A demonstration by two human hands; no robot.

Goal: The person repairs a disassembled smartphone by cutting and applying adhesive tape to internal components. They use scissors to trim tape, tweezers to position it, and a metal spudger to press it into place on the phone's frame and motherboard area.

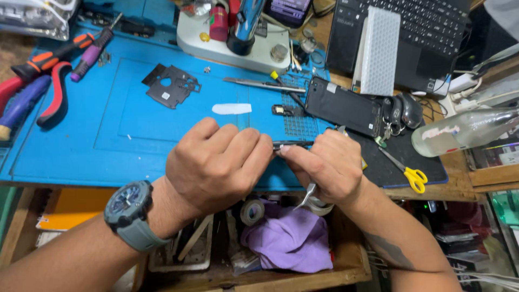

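Both hands meet over the front edge of the blue work mat (pixel 124 124). My left hand (pixel 216 162), with a grey watch on the wrist, pinches one end of a small thin dark part (pixel 294 144). My right hand (pixel 327 165) pinches the other end, and metal tweezers (pixel 307 196) hang down from its palm. A black phone body (pixel 343 108) lies just beyond the hands. A black metal plate (pixel 172 85) and a white strip (pixel 231 108) lie on the mat.
Pliers and screwdrivers (pixel 48 75) lie at the left. A white stand base (pixel 238 46), a laptop (pixel 416 32), a clear bottle (pixel 465 130) and yellow-handled scissors (pixel 408 172) are behind and right. Below, an open drawer holds a purple cloth (pixel 292 240) and a tape roll (pixel 252 211).
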